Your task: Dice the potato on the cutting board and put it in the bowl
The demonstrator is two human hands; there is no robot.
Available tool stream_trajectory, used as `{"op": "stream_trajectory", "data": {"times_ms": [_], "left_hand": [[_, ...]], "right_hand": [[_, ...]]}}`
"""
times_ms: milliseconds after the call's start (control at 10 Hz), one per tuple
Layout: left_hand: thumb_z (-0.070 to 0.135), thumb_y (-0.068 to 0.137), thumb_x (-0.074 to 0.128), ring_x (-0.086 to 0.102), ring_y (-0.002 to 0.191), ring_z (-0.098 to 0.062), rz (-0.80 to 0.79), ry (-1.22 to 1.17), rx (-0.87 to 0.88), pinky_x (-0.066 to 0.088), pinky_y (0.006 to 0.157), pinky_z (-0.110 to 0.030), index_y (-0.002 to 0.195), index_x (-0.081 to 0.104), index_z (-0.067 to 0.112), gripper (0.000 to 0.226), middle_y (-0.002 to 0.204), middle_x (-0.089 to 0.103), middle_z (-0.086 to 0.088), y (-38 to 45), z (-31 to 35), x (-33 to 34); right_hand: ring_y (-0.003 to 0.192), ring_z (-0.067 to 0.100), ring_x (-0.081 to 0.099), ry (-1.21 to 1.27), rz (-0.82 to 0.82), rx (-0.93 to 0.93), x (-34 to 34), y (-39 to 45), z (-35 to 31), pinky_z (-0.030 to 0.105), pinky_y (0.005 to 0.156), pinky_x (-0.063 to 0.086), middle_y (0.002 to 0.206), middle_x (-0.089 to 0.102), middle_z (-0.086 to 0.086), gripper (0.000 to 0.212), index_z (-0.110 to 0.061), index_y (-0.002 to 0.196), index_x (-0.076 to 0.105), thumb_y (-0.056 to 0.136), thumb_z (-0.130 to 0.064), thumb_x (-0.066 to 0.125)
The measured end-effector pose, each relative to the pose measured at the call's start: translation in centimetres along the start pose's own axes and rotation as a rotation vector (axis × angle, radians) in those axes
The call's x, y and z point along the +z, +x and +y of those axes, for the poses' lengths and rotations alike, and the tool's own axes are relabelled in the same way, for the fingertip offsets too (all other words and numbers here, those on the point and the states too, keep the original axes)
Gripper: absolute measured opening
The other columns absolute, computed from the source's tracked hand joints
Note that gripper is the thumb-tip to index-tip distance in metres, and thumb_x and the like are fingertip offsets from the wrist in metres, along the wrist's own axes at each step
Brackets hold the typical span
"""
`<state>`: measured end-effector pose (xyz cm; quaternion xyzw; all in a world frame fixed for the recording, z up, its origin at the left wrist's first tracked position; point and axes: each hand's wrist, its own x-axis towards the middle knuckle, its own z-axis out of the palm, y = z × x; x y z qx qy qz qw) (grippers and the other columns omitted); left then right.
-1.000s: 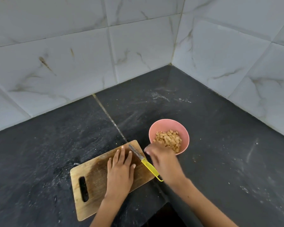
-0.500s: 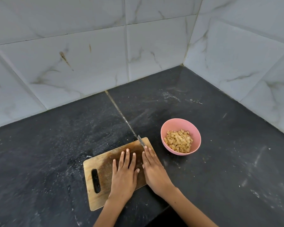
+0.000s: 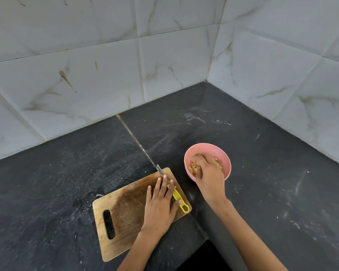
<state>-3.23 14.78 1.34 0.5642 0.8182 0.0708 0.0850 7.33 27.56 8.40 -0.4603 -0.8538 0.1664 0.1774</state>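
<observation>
The right hand has been moved from the cutting board into the pink bowl, fingers curled among the diced potato; whether anything is gripped cannot be told. The left hand is kept flat and open on the board beside the yellow-handled knife, so the task is judged nearly finished.

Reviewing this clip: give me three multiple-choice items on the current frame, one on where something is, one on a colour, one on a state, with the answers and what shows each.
1. Where is the right hand?
A. In the pink bowl
B. On the cutting board's slot
C. Against the wall tiles

2. What colour is the handle of the knife?
A. Red
B. Yellow
C. Black

3. How does the left hand lie?
A. Curled round the knife handle
B. Flat on the cutting board, fingers straight
C. Lifted clear of the counter

Answers:
1 A: its fingers reach down onto the diced potato inside the bowl.
2 B: the handle beside the left hand is bright yellow.
3 B: palm down, fingers extended on the wood.
</observation>
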Motion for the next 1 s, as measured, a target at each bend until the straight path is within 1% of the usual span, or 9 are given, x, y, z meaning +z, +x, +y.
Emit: {"op": "stream_trajectory", "data": {"times_ms": [100,200,300,500,600,700,800,900,1000], "left_hand": [[0.063,0.092,0.004,-0.023,0.136,-0.012,-0.045,0.057,0.021,-0.014,0.11,-0.036,0.151,-0.003,0.027,0.069,0.157,-0.016,0.003,0.5,0.7,0.3],[0.061,0.094,0.011,-0.021,0.137,-0.011,-0.068,0.057,0.005,-0.014,0.111,-0.035,0.152,-0.003,0.026,0.069,0.157,-0.014,0.004,0.7,1.1,0.3],[0.06,0.096,0.019,-0.016,0.142,-0.011,-0.067,0.036,0.0,-0.013,0.112,-0.034,0.152,-0.003,0.026,0.069,0.158,-0.014,0.005,0.7,0.9,0.3],[0.061,0.096,0.018,-0.012,0.145,-0.012,-0.055,0.021,0.051,-0.013,0.113,-0.033,0.151,-0.001,0.029,0.067,0.151,-0.021,0.009,0.7,0.5,0.4],[0.065,0.092,0.006,0.014,0.145,-0.015,-0.025,0.012,0.091,0.005,0.115,-0.036,0.149,0.024,0.029,0.07,0.155,0.004,0.003,0.8,0.0,0.4],[0.059,0.096,0.005,0.051,0.125,-0.018,-0.084,-0.036,0.076,0.033,0.104,-0.041,0.127,0.061,0.024,0.073,0.14,0.05,-0.002,0.6,-0.3,0.4],[0.056,0.098,0.007,0.05,0.126,-0.015,-0.089,-0.046,0.079,0.023,0.113,-0.036,0.127,0.061,0.022,0.07,0.137,0.053,0.0,0.3,-0.4,0.3],[0.051,0.098,0.018,0.039,0.13,-0.012,0.025,-0.076,0.071,0.007,0.114,-0.03,0.128,0.059,0.02,0.059,0.138,0.051,0.001,-0.1,-0.7,-0.2],[0.048,0.095,0.026,0.046,0.129,-0.013,0.189,-0.151,0.025,0.02,0.116,-0.033,0.123,0.064,0.021,0.054,0.136,0.054,0.002,0.0,-0.6,-0.7]], "right_hand": [[0.123,0.015,0.047,-0.073,-0.074,0.017,-0.2,1.0,1.2,0.026,0.106,0.037,0.139,0.05,-0.003,0.042,-0.02,0.134,0.054,0.093,-0.017,0.058],[0.106,0.011,0.058,-0.07,-0.145,-0.075,-0.1,0.2,1.5,0.02,0.096,0.044,0.122,0.063,-0.004,0.033,-0.02,0.127,0.06,0.1,-0.032,0.046],[0.101,0.011,0.06,-0.044,-0.172,-0.125,0.6,-1.3,1.4,0.018,0.091,0.046,0.114,0.066,-0.004,0.036,-0.019,0.123,0.063,0.099,-0.039,0.044],[0.107,0.015,0.061,-0.105,-0.18,-0.097,0.7,-1.7,0.9,0.016,0.089,0.044,0.122,0.063,-0.002,0.034,-0.019,0.13,0.057,0.101,-0.028,0.042],[0.109,0.014,0.061,-0.092,-0.201,-0.17,0.6,-2.7,0.4,0.017,0.09,0.044,0.123,0.063,-0.002,0.034,-0.019,0.131,0.057,0.101,-0.027,0.042],[0.107,0.015,0.062,-0.046,-0.216,-0.209,1.0,-3.5,-0.3,0.018,0.089,0.046,0.122,0.064,-0.001,0.034,-0.019,0.131,0.058,0.101,-0.027,0.044],[0.099,0.014,0.065,0.016,-0.166,-0.209,1.2,-3.7,-0.2,0.012,0.08,0.044,0.115,0.068,-0.003,0.034,-0.02,0.129,0.06,0.1,-0.03,0.045],[0.095,0.008,0.064,0.013,-0.116,-0.138,0.7,-3.6,-0.4,0.009,0.075,0.043,0.113,0.067,-0.007,0.051,-0.021,0.128,0.059,0.099,-0.048,0.026],[0.076,0.008,0.065,0.084,-0.002,-0.014,-0.2,-2.8,-0.6,0.01,0.066,0.048,0.092,0.07,-0.006,0.072,-0.015,0.104,0.07,0.091,-0.057,0.012]]}}
